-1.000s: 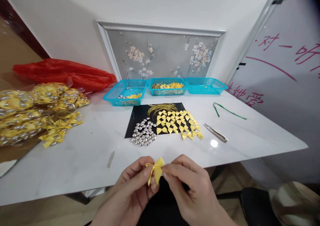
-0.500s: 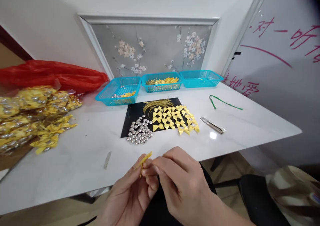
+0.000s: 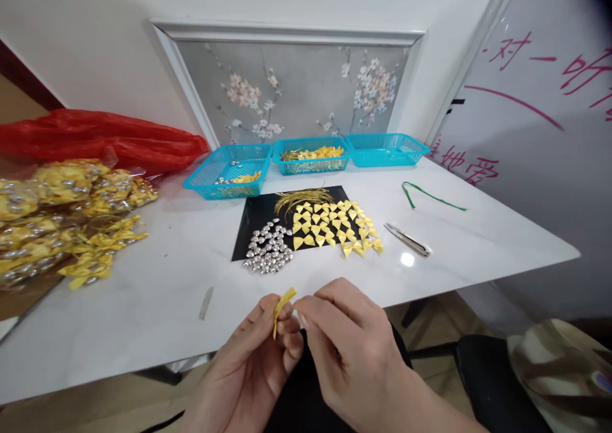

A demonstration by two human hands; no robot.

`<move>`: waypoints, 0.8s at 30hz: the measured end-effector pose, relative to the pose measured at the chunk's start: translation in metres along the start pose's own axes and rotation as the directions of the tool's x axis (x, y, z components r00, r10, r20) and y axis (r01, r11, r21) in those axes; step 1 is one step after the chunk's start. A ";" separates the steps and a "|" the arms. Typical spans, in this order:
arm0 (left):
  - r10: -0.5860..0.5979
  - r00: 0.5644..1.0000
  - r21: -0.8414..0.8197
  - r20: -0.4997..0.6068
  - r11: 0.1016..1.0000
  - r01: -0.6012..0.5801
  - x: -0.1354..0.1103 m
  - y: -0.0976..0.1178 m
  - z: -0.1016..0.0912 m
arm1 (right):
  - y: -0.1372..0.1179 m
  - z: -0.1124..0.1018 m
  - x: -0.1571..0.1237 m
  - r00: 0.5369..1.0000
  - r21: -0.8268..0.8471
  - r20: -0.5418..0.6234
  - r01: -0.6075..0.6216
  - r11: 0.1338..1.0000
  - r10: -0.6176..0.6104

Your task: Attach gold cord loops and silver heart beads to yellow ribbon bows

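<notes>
Near the table's front edge, my left hand pinches a yellow ribbon bow edge-on between thumb and fingers. My right hand is closed just to the right of it, thumb and forefinger pressed together; whatever sits between those fingertips is too small to make out. Beyond my hands lies a black sheet bearing silver beads, rows of yellow bows and a bundle of gold cords. Some beads and bows spill over its front and right edges.
Three blue baskets line the wall; the middle one holds yellow bows and cords. Thread snips and a green ribbon lie to the right. Bagged yellow bow pieces and a red bag occupy the left.
The bow has turned more upright in my left hand. My right fingertips have shifted slightly right, away from the left ones. The view has moved a little.
</notes>
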State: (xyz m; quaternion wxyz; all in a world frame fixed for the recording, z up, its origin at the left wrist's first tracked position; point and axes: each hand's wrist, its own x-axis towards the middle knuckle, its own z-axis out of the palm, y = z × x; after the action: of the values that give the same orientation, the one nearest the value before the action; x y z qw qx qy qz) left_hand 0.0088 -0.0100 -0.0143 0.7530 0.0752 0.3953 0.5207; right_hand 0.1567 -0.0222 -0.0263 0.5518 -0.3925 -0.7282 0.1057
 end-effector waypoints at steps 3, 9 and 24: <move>0.027 0.996 0.060 0.085 0.998 -0.032 0.002 -0.001 -0.003 | 0.000 -0.001 0.001 1.000 -0.027 0.008 0.014 1.000 -0.014; 0.134 0.988 0.195 0.081 0.970 -0.147 -0.001 -0.003 -0.007 | 0.001 -0.002 -0.001 1.000 -0.066 -0.009 0.005 0.998 -0.006; 0.160 0.975 0.285 0.153 0.938 -0.198 -0.007 -0.002 -0.009 | 0.003 -0.002 -0.007 0.999 0.009 -0.029 -0.028 1.000 0.029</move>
State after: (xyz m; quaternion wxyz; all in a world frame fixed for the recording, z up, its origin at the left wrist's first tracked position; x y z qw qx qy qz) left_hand 0.0028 -0.0196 -0.0174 0.7061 0.2568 0.4118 0.5156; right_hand 0.1607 -0.0255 -0.0328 0.5625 -0.4020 -0.7139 0.1108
